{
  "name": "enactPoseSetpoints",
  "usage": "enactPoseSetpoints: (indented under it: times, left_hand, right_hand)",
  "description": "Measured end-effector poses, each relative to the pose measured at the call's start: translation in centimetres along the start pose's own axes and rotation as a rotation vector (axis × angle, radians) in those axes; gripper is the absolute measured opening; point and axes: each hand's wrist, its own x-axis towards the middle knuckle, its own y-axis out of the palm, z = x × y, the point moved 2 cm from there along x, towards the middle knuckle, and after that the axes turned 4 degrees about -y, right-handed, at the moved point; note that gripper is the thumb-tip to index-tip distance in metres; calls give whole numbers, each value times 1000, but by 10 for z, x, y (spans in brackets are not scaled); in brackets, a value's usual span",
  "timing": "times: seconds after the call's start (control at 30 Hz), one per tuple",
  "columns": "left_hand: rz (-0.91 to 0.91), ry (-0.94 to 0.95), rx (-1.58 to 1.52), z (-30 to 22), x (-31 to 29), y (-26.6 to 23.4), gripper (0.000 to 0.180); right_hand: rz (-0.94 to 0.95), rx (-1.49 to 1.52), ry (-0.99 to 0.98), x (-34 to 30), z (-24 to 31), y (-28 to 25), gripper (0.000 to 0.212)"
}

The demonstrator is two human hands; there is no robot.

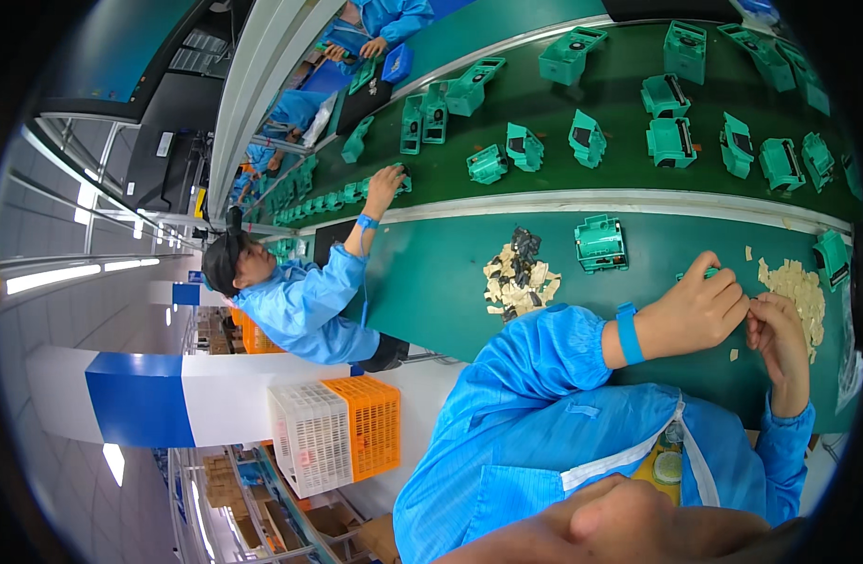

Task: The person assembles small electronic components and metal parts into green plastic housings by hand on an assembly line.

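My left hand (699, 310), a blue strap (629, 335) round its wrist, is closed, with thumb and fingers pinched. It meets my right hand (779, 343), whose fingers are also pinched together. What they hold between them is too small to make out. Beside and partly behind my right hand lies a pile of small cream pieces (803, 293). A small green part (685, 275) shows partly behind my left hand. Beyond it, to the left, an open green housing (601, 244) rests on the green work surface (422, 273).
Farther left lie more cream pieces (507, 293) with black parts (523, 249). A green housing (832, 258) stands at the right edge. Past a metal rail (544, 201), a belt (629, 169) carries several housings. At left, a co-worker (305, 296) reaches over it. Crates (311, 437) stand behind.
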Motion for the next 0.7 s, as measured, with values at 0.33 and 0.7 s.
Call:
enactPoseSetpoints:
  times: [0.33,0.7]
  left_hand:
    - [6,19,-52,-3,-2,4,16]
    - [29,51,-22,-6,7,-1,17]
  right_hand:
    - [-108,-261,23,-11,11,11,30]
    - [-88,-244,-22,-18,24,11,22]
